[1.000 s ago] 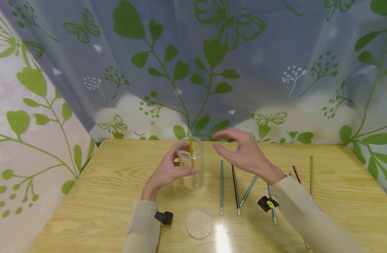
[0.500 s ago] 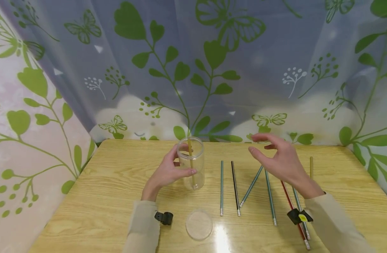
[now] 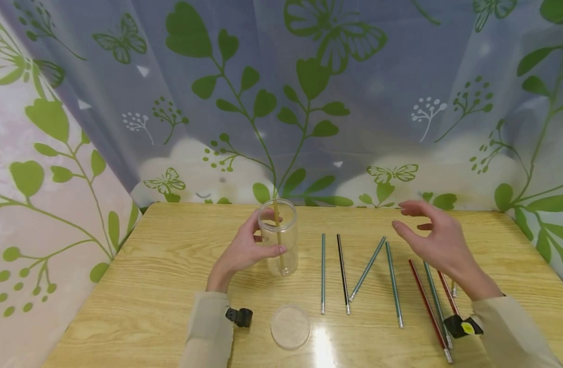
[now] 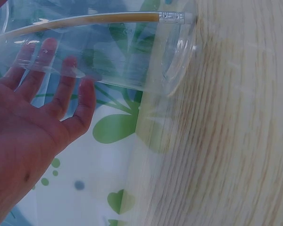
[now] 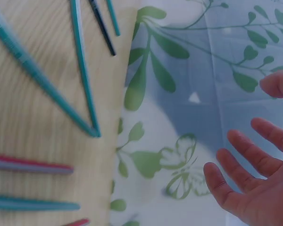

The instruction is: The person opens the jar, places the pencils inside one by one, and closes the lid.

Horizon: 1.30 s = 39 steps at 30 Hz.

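My left hand (image 3: 246, 248) grips a clear plastic jar (image 3: 290, 237) round its side, thumb in front and fingers behind. Inside the jar one yellow pencil (image 4: 118, 18) leans with its eraser end at the bottom. My right hand (image 3: 440, 243) hovers over the pencils on the right, fingers loosely bent and holding nothing. Below it lie a red pencil (image 3: 428, 306), a teal pencil (image 3: 432, 286) and another red pencil (image 3: 448, 294). Part of a further pencil (image 3: 454, 289) shows past the right wrist, the rest hidden by the hand.
Between the hands lie a teal pencil (image 3: 323, 271), a black pencil (image 3: 342, 271) and two more teal pencils, one slanted (image 3: 368, 268). A round clear lid (image 3: 290, 327) rests on the wooden table (image 3: 161, 286) in front of the jar. A patterned curtain (image 3: 281, 102) hangs behind.
My right hand has moved from beside the jar to the right, over the far pencils, uncovering those in the middle. My left hand stays on the jar; the pencil inside has shifted slightly.
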Available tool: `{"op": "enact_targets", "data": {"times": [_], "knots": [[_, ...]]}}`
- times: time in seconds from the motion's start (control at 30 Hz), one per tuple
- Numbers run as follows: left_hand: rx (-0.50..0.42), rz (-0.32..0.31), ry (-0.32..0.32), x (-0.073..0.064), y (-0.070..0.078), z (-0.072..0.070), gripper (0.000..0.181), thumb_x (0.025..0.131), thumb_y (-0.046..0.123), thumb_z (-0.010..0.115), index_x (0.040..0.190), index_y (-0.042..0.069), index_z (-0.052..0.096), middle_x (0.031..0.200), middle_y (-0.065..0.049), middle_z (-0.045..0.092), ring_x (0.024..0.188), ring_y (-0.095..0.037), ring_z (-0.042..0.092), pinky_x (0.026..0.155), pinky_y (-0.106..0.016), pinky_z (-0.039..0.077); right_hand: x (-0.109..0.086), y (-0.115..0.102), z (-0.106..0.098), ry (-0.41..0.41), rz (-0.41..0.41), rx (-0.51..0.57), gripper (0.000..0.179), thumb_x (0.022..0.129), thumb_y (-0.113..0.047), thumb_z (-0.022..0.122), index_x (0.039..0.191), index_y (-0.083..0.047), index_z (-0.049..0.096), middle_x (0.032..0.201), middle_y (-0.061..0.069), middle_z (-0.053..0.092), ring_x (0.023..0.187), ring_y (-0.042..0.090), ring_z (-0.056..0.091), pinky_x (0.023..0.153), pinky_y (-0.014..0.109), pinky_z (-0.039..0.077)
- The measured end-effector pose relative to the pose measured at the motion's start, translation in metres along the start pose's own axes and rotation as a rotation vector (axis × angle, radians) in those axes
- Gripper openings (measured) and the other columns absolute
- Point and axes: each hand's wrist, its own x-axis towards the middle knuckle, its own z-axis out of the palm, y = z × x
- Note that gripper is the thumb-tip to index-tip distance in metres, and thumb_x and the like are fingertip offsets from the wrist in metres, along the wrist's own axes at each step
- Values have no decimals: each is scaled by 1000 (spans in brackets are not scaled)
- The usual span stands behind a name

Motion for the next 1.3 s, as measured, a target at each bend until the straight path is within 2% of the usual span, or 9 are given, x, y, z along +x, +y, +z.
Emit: {"op": "enact_targets", "data": {"times": [0.33, 0.43, 0.5, 0.57, 0.63, 0.93, 1.0, 1.3], "knots": [[-2, 1, -1, -1, 0, 1, 74, 81, 22, 85, 144, 17, 47, 143, -15, 55, 124, -28, 56, 99, -46, 50, -13, 33, -13, -22, 105, -88, 40, 98, -30, 69, 133, -11, 63, 121, 21, 70, 97, -26, 38, 72, 5, 43], [1, -4, 1, -1, -1, 1, 74, 80, 23, 86, 144, 19, 47, 142, -12, 55, 124, -27, 56, 99, -46, 49, -17, 43, -16, -30, 139, -125, 40, 99, -31, 67, 132, -9, 63, 120, 23, 71, 99, -6, 56, 69, 7, 45], [5, -6, 3, -1, -2, 1, 74, 80, 24, 86, 143, 21, 48, 142, -11, 55, 124, -27, 56, 99, -45, 49, -19, 51, -18, -39, 172, -150, 41, 99, -33, 66, 132, -7, 63, 120, 25, 71, 103, 17, 65, 68, 17, 47], [7, -6, 6, 0, -2, 1, 72, 80, 24, 86, 142, 22, 48, 142, -11, 55, 124, -27, 56, 99, -46, 49, -20, 59, -20, -46, 201, -173, 43, 100, -34, 64, 131, -5, 62, 119, 27, 70, 105, 41, 65, 69, 26, 48], [7, -5, 7, 0, -3, 1, 72, 80, 24, 86, 141, 23, 49, 142, -11, 55, 124, -27, 56, 99, -46, 49, -21, 68, -22, -53, 231, -187, 44, 100, -35, 63, 131, -3, 62, 119, 29, 70, 107, 48, 64, 69, 33, 47], [0, -3, 1, 0, -2, 0, 73, 82, 23, 85, 144, 15, 46, 143, -12, 55, 120, -29, 58, 98, -44, 51, -20, 104, -38, -112, 360, -233, 52, 102, -36, 57, 132, 6, 56, 120, 35, 66, 106, 50, 63, 69, 39, 46], [-1, -9, 2, 0, -2, 0, 73, 82, 22, 85, 144, 15, 46, 142, -12, 55, 119, -29, 58, 97, -44, 51, -18, 112, -41, -128, 379, -247, 53, 102, -35, 56, 132, 8, 55, 120, 37, 66, 104, 52, 63, 71, 45, 46], [5, -17, 0, 0, -2, 0, 73, 81, 20, 86, 143, 20, 47, 142, -11, 54, 120, -29, 57, 96, -44, 51, -13, 139, -50, -241, 442, -304, 57, 102, -35, 54, 130, 16, 52, 116, 40, 65, 98, 53, 63, 72, 53, 48]]}}
